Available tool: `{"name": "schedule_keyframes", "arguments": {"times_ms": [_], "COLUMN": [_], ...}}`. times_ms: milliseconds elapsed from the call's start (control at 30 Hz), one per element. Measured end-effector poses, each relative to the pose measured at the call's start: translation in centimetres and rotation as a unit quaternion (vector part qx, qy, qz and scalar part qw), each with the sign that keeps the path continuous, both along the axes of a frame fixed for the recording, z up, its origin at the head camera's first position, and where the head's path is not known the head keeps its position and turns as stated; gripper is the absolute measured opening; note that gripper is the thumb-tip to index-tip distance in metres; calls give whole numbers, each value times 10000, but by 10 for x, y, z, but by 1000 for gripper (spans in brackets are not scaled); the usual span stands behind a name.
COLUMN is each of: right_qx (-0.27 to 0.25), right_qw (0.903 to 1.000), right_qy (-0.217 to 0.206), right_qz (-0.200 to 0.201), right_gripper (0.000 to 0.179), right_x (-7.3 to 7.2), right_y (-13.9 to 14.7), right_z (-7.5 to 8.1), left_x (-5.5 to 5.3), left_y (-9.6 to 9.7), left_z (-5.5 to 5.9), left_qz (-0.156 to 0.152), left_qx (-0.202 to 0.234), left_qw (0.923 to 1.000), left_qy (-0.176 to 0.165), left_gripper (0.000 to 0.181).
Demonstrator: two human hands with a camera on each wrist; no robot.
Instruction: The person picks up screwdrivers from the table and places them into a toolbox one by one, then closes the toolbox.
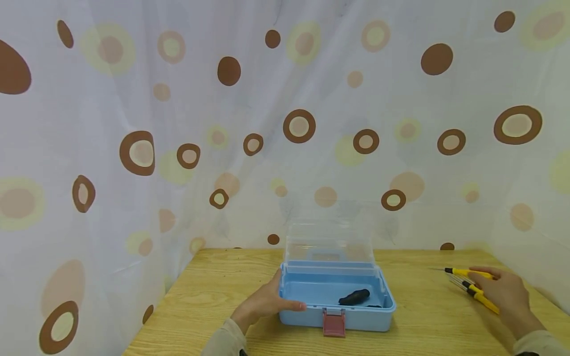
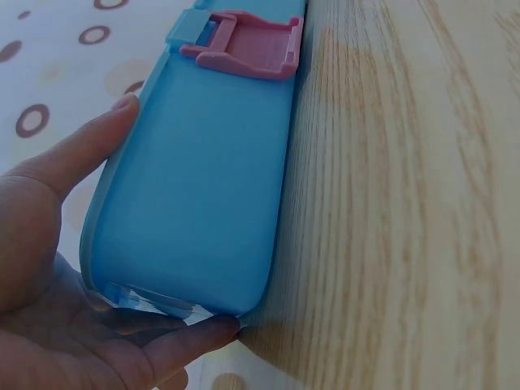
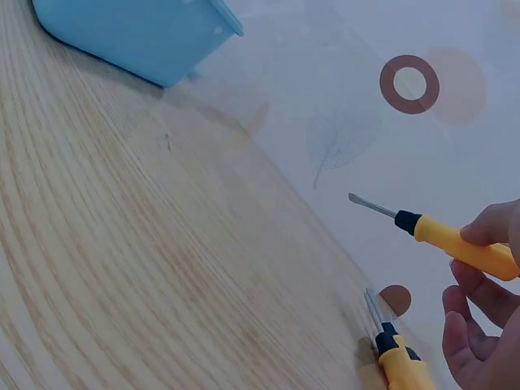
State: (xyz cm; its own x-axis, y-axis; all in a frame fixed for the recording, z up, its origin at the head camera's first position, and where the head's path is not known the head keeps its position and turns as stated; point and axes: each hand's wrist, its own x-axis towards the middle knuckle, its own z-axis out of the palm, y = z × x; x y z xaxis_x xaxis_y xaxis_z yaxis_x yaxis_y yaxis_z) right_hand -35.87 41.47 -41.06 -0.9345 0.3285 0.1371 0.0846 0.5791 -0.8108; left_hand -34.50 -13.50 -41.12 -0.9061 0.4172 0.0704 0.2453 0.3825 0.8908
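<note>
Screwdriver point(image 3: 443, 237) in the right hand point(image 1: 509, 299), well to the right of the blue box point(image 1: 356, 321). Thumb and finger pinch its handle; the shaft points toward the box and appears raised above the table point(image 1: 222, 277). The left hand point(image 1: 267, 301) holds the box by its left end, the thumb along the front rim and other fingers against the end wall. The step in hand is judged to be the taking up of one screwdriver while the box is steadied. The next move seems to call for a firm pinch and for keeping the shaft clear of the other screwdrivers point(image 1: 487, 304), apparently two, just beside the right hand and also right of the box.

Materials and forms: the handle is smooth yellow, probably plastic, with a black collar; the slim metal shaft ends in a flattened tip. The box is pale blue plastic with rounded corners, a transparent lid point(image 1: 329, 242) raised at its back and a pink latch point(image 1: 334, 324) hanging at its front. Inside its right part lies a lumpy black object point(image 1: 355, 297), its nature unclear. Streaked wood grain runs beneath the box; behind it hangs a creased, spotted curtain point(image 1: 178, 113).
</note>
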Motion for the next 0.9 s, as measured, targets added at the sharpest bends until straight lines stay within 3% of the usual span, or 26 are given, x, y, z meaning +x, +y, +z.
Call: {"name": "schedule_keyframes", "arguments": {"times_ms": [100,200,300,433,667,900], "right_qx": [-351,-784,-982,-1001,-1238,-1353], "right_qw": [9992,9963,9939,9933,9900,9863], "right_qy": [111,219,304,344,304,354], "right_qz": [143,277,395,456,597,870], "right_gripper": [56,36,28,40,13,21], "right_x": [3,4,4,2,3,5], "right_y": [-2,-2,-3,-6,-13,-19], "right_z": [5,6,7,9,17,25], "left_x": [1,2,2,1,-1,0], "left_y": [0,0,0,0,0,0], "left_z": [0,0,0,-1,-2,-1], "left_qz": [36,43,63,108,93,149], "left_qx": [0,-28,-65,-104,-58,-134], "left_qw": [10000,10000,10000,9999,9999,9998], "left_qy": [-11,1,-9,-17,1,-5], "left_gripper": [123,123,123,123,123,126]}}
